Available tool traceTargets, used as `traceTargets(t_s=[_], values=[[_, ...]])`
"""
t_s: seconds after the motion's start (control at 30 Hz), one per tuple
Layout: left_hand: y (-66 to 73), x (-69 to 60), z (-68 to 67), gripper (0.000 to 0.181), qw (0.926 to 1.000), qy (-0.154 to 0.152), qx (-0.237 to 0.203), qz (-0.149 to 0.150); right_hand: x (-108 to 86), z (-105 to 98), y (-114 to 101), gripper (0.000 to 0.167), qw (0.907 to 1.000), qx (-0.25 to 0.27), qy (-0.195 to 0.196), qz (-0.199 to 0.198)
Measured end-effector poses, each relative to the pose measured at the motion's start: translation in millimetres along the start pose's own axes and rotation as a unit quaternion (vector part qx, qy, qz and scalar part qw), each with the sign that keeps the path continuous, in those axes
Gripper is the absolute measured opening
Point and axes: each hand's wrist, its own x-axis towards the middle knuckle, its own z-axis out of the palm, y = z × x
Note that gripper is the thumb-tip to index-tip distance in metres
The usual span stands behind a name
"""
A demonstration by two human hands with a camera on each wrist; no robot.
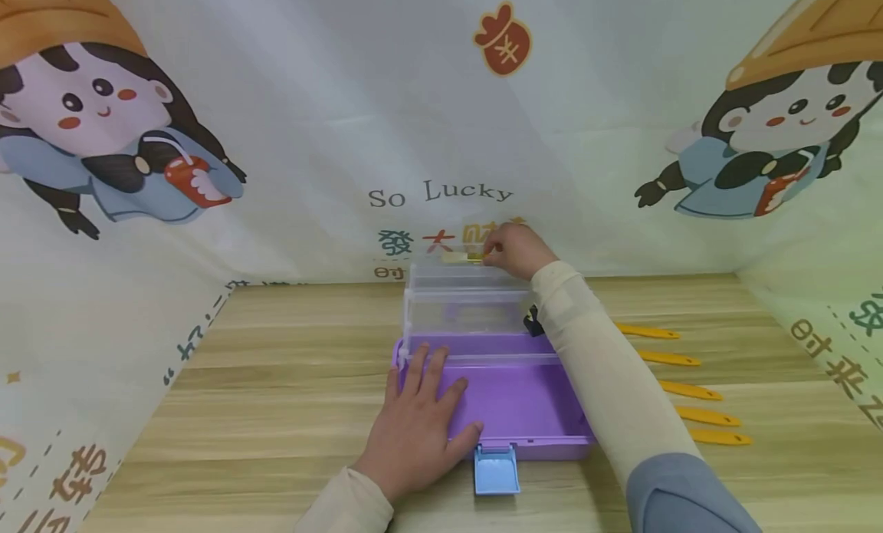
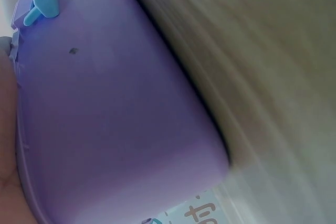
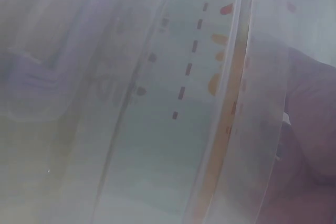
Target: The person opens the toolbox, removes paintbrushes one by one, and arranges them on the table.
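Observation:
A purple storage box [image 1: 510,403] stands with its clear fold-out trays [image 1: 469,310] raised at the back. My left hand [image 1: 417,429] rests on its left front rim, fingers spread. In the left wrist view the box's purple wall [image 2: 115,114] fills much of the picture, with part of that hand [image 2: 8,182] at the left edge. Above the top tray, my right hand [image 1: 519,251] pinches what looks like a paintbrush [image 1: 455,258] with a pale end. The right wrist view shows clear plastic [image 3: 157,145] in front of part of the right hand [image 3: 310,140]; the brush is not discernible there.
A light blue latch [image 1: 497,472] hangs at the box's front. Several yellow handles [image 1: 710,417] lie in a row to the right, their other ends hidden by my right arm. A small black item [image 1: 533,321] shows beside that forearm. A printed cloth [image 1: 310,134] stands behind the wooden tabletop [image 1: 276,380].

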Motion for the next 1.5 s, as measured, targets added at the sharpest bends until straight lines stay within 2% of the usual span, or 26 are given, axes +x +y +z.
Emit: traceTargets(t_s=[0.3,0.43,0.83,1.23,1.5], values=[[0.5,1.1,-1.6,0.062,1.0000,0.000,0.004,-0.002,3.2,-2,0,0.020,0.9996,-0.010,-0.022,0.014],[0.6,0.8,-1.3,0.062,1.0000,-0.001,0.005,-0.002,2.9,-1,0,0.019,0.9997,-0.009,-0.020,0.008],[-0.2,-1.2,0.4,0.062,0.9999,0.010,0.008,0.001,-2.4,5,2,0.024,0.9997,0.012,0.022,-0.005],[-0.3,0.0,0.1,0.062,1.0000,0.004,0.008,-0.003,-6.8,4,1,0.029,0.9983,0.021,0.052,-0.018],[-0.2,0.1,-0.3,0.062,1.0000,-0.005,0.005,-0.007,-10.2,-1,-1,0.029,0.9937,0.061,0.090,-0.027]])
